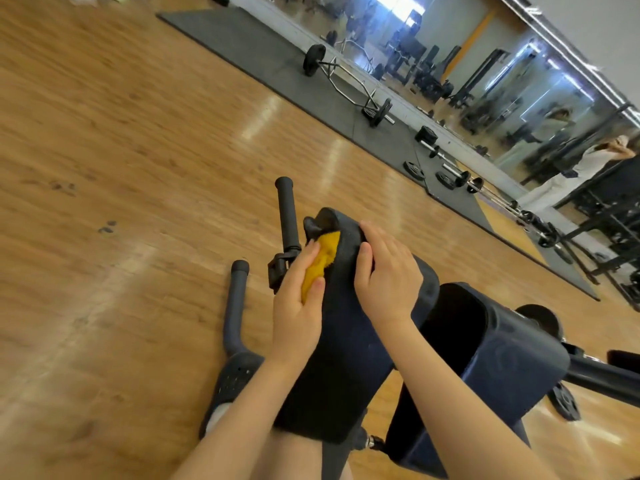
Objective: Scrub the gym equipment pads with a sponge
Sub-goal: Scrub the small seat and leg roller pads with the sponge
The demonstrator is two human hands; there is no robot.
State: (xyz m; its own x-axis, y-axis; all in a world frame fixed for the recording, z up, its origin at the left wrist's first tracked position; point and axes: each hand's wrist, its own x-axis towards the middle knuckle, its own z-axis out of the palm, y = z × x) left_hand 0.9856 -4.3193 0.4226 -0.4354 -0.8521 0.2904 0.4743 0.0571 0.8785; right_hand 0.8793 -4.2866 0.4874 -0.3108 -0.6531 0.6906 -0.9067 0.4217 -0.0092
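sponge (320, 261), yellow, sits against the left side face of the near dark pad (346, 341), close to its far rounded end. left hand (298, 306) holds it there: thumb and fingers are curled round the sponge edges, pinning it flat to the upholstery. right hand (388, 275) lies over the top of the same pad, fingers draped across the crown and lightly bent, holding nothing separate; it appears to steady the pad. a second pad (502, 358) stands just beside the first on the right and looks untouched by either hand. probable step: scrubbing the side face of the near pad. risk one: the sponge is folded and only partly gripped, so a firm stroke toward the rounded end may roll it out of the fingers and drop it onto the wooden floor (138, 168). risk two: the black handle (287, 216) stands close to the left hand; a long stroke could strike the knuckles against it.
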